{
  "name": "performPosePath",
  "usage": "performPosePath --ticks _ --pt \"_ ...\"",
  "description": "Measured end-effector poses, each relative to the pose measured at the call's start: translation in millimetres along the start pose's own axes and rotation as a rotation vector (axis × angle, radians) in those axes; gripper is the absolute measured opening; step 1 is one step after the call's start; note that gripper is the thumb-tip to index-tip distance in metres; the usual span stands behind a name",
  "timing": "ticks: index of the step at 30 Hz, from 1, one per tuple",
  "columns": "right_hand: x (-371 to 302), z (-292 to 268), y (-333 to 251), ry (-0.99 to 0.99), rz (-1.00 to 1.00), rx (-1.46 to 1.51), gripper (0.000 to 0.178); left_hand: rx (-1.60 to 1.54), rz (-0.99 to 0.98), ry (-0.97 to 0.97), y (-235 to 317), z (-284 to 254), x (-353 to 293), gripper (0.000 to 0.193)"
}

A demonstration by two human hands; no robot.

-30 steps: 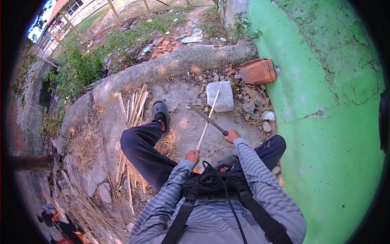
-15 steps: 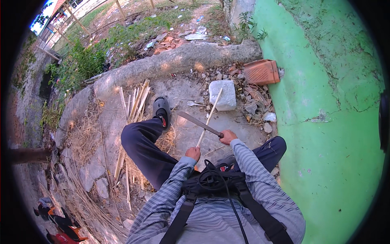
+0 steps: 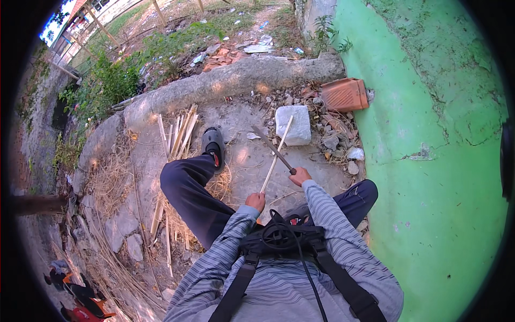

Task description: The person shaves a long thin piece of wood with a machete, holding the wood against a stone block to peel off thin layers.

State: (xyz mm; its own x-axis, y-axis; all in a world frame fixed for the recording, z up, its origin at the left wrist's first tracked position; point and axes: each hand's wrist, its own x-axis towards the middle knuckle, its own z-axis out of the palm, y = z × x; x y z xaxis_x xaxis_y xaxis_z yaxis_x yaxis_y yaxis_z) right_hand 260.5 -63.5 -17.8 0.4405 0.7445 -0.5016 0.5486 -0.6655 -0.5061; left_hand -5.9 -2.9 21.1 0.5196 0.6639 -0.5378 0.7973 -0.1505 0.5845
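Note:
My left hand (image 3: pixel 256 201) is closed around the lower end of a pale, thin bamboo strip (image 3: pixel 271 167). The strip slants up and away, its far end lying against a white block (image 3: pixel 298 129) on the ground. In my right hand (image 3: pixel 300 176) is the handle of a long machete (image 3: pixel 272 147), whose dark blade points far left and crosses the strip at about its middle. Whether blade and strip touch, I cannot tell.
A bundle of split bamboo strips (image 3: pixel 183 131) and thin shavings (image 3: pixel 219 185) lie left, by my shoe (image 3: pixel 213 145). Rubble and an orange hollow brick (image 3: pixel 346 95) stand near the green wall (image 3: pixel 418 214). A low concrete ledge (image 3: pixel 230 80) runs across the far side.
The machete's blade has swung forward and to the right, turning more away from me. My right hand has shifted slightly forward; the left hand and the strip are nearly unmoved.

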Motion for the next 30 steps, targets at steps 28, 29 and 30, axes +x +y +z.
performPosePath --ticks 28,29,30 --pt "-88.8 25.4 -33.9 -0.668 0.230 1.340 0.026 -0.183 -0.072 -0.195 -2.6 -35.5 -32.6 0.039" --pt "-87.5 25.1 -31.4 -0.707 0.234 1.408 0.026 -0.236 -0.113 -0.204 5.5 -40.8 -35.3 0.036" --pt "-86.5 26.6 -27.7 -0.748 0.240 1.476 0.025 -0.290 -0.157 -0.215 11.9 -44.4 -39.0 0.033"
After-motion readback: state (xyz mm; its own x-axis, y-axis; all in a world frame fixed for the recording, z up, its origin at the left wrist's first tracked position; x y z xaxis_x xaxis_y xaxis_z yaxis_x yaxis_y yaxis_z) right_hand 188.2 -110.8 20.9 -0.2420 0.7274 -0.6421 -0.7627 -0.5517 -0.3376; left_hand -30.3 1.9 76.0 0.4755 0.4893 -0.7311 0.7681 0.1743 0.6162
